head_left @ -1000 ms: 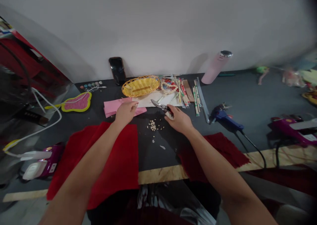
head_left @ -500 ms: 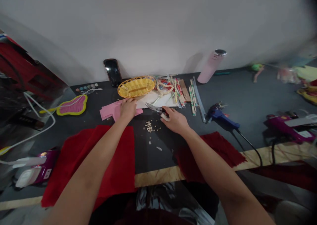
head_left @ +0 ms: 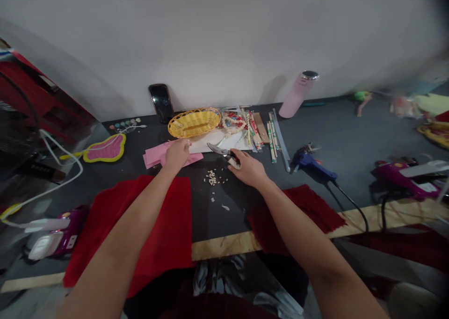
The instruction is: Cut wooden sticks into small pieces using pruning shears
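Observation:
My right hand [head_left: 249, 168] grips a pair of pruning shears [head_left: 221, 152] by the handles, with the curved blade pointing left. Over the pink paper sheets [head_left: 157, 153] is my left hand [head_left: 177, 153], its fingers curled together. Whether something small sits between those fingertips is too blurred to tell. Between and below the hands lies a loose cluster of small pale cut pieces [head_left: 212, 177] on the dark tabletop. A white sheet [head_left: 203, 144] lies behind the shears, and a yellow woven basket [head_left: 194, 123] stands just beyond the left hand.
Wrapped chopsticks [head_left: 272, 136] and a pink bottle [head_left: 298, 94] stand to the right, near a blue glue gun [head_left: 314, 164] with a cord. A phone [head_left: 161, 101] leans on the wall. Red cloths [head_left: 168, 225] lie along the front edge. A pink-and-yellow paddle-shaped item [head_left: 105, 149] is left.
My left hand has lifted slightly and shifted left over the pink paper, its fingers now drawn together. My right hand stays on the shears. The view has shifted slightly.

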The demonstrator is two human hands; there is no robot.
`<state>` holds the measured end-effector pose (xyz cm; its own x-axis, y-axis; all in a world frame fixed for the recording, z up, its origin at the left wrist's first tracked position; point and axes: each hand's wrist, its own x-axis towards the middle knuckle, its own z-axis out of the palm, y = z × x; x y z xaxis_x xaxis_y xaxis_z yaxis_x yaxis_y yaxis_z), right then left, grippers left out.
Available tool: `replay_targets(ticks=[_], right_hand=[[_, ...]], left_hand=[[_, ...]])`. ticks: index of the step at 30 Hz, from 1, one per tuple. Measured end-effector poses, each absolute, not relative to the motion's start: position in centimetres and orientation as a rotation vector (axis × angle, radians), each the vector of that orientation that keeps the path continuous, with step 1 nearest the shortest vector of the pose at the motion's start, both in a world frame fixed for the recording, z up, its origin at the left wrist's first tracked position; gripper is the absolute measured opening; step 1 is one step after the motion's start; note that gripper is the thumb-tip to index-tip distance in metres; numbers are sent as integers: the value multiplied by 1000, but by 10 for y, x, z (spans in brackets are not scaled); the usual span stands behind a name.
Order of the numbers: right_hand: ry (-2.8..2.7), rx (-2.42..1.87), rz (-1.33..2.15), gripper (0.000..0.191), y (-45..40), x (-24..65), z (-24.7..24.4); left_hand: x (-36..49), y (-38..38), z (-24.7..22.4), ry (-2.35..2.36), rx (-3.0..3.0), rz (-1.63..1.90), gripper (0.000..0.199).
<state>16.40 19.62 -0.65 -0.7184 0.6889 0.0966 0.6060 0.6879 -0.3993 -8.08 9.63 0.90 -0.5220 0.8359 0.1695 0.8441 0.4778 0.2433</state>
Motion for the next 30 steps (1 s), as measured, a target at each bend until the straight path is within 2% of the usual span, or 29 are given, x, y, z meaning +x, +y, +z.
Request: replay_targets(ticks=[11,19,26,30], right_hand=[[-2707,-1027,474,55,198,165,-5],[-2680,-1063,493,55,198,164,-8],[-2687,-1057,481,56,197,164,-7],[-2681,-1020,481,55,196,165,-7]], left_hand=[[-86,115,-7,-2798,-1421,-426,30],[-47,86,-7,-2775,-1730,-417,29],[-4,60,-4,-2681,-2017,-502,22],[2,52,7,-2703,-2034,-706,19]])
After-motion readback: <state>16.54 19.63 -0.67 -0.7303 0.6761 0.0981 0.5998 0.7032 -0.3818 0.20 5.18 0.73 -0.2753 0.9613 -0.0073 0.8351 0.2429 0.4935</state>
